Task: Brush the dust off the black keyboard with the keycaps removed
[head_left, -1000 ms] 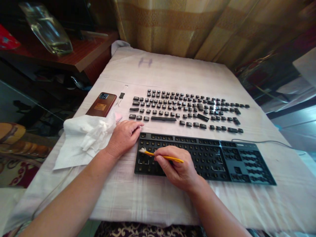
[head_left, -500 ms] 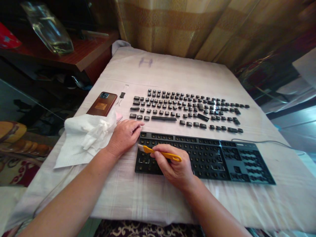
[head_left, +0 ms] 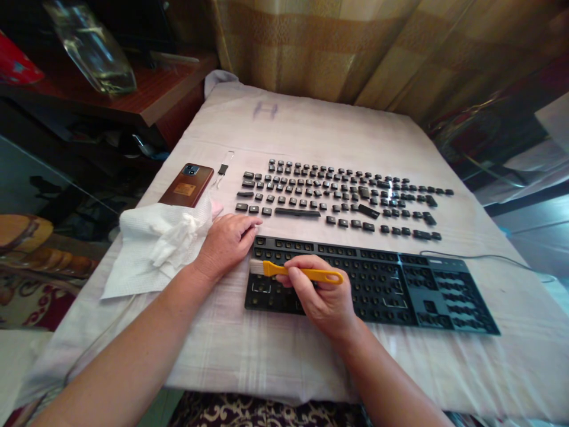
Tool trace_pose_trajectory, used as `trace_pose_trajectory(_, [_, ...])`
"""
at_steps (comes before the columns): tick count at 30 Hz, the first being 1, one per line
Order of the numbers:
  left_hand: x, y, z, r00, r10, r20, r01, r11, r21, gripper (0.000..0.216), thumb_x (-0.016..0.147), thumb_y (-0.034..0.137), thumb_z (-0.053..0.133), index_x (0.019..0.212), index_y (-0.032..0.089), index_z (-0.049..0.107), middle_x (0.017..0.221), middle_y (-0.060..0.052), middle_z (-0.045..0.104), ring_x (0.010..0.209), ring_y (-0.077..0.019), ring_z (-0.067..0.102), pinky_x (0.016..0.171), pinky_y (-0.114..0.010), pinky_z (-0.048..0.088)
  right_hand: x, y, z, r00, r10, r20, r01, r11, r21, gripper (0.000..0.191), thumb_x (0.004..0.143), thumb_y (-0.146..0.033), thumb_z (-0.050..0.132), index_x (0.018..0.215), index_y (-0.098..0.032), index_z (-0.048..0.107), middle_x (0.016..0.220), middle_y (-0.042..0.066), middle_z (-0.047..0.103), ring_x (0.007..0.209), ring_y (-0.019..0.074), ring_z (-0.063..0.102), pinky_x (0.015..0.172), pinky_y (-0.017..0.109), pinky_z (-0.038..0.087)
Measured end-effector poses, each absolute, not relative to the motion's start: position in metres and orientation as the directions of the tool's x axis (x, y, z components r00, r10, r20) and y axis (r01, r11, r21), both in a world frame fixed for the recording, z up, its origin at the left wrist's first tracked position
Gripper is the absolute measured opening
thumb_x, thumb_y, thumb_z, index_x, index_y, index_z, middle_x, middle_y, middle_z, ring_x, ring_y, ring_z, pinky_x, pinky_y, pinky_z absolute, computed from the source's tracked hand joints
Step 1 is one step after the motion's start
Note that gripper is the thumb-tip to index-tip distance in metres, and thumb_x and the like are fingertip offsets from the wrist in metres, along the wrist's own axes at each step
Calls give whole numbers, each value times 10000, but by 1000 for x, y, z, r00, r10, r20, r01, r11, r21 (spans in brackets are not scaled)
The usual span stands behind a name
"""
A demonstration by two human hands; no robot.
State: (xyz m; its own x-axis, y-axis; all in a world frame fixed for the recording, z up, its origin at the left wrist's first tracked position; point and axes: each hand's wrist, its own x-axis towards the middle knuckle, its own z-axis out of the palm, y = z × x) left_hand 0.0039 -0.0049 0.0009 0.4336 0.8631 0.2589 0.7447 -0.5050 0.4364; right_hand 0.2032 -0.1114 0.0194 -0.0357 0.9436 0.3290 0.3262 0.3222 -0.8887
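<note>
A black keyboard (head_left: 422,293) with its keycaps off lies at the front of the table, its bare switch positions showing. My right hand (head_left: 326,296) is closed around the yellow handle of a small brush (head_left: 317,275). The brush's pale bristles lie over the keyboard's left end, pointing left. Beside the keyboard's upper left corner, my left hand (head_left: 227,243) rests on the cloth, fingers stretched out and thumb apart, with nothing seen in it. Behind the keyboard, loose black keycaps (head_left: 297,212) are laid out in rows.
White crumpled tissue paper (head_left: 137,252) lies left of my left hand, partly against a brown phone (head_left: 186,185). A binder clip (head_left: 223,169) sits near the phone. The keyboard's cable (head_left: 484,256) runs right. A glass bottle (head_left: 100,59) stands on the wooden cabinet (head_left: 153,107) at the left.
My right hand has shifted slightly right with the brush, whose handle now lies flatter and whose bristles show more fully. My left hand stays at the keyboard's corner. The view has shifted slightly.
</note>
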Motion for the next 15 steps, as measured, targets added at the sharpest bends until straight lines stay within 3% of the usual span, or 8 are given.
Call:
trace_pose_trajectory(8, [4,-6,0,427,867,259,747,-499,439,257,964,284,494,1066,218,720,1053,-57,789,995,-247,713,926,-426,522,202,-110,23,-159,928,336,398,372,-839,155,954,-214,576,845,-188,683,659,20,747,531,137,718,511,196,529])
trace_pose_trajectory(15, [3,-5,0,431,866,252,747,-499,439,253,965,292,502,1063,221,723,1060,-60,787,995,-249,706,934,-437,518,223,-112,27,24,947,321,380,288,-879,146,973,-229,582,863,-198,672,647,-1,742,508,136,709,492,198,539])
